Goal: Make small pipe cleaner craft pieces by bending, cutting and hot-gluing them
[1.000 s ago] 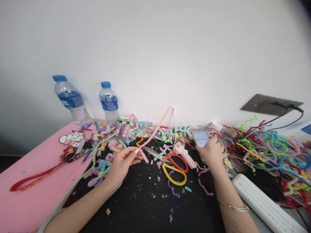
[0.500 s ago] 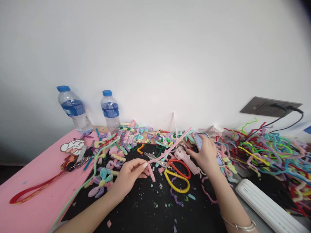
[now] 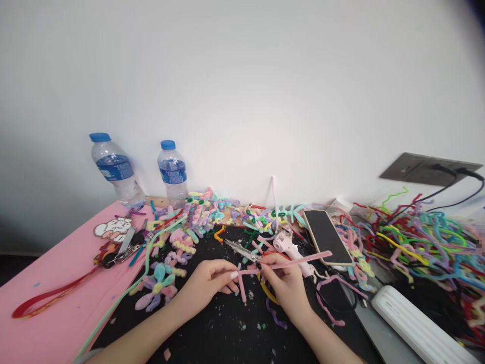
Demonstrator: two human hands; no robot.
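Your right hand (image 3: 286,285) is covering the loop handles of the red-and-yellow-handled steel scissors (image 3: 239,248). Only the blades and a sliver of yellow are showing, just left of the pink plastic hot glue gun (image 3: 290,247). The long white plastic power strip (image 3: 417,326), well to the right of the glue gun and nearer to you, is being cut off by the frame's corner. The tangled heap of multicoloured pipe cleaners (image 3: 420,242), to the right of the glue gun, is blurring at its far edge. Both your forearms are running out of the bottom of the view.

You are holding the pink fuzzy pipe cleaner (image 3: 306,259) in both hands, just in front of the glue gun. Your left hand (image 3: 210,283) is closing thumb and forefinger on it at its bend, left of the gun, and a short leg is hanging down from that pinch. Your right hand is curling its fingers around the stem close beside the left, with only a short stretch showing between them. Exactly which fingers are gripping is hard to make out. From your right hand the stem is running rightward, passing over the glue gun's handle. Its tip is ending at the near edge of the dark-screened smartphone (image 3: 326,236), just right of the gun. Whether it is touching either one, you cannot tell.
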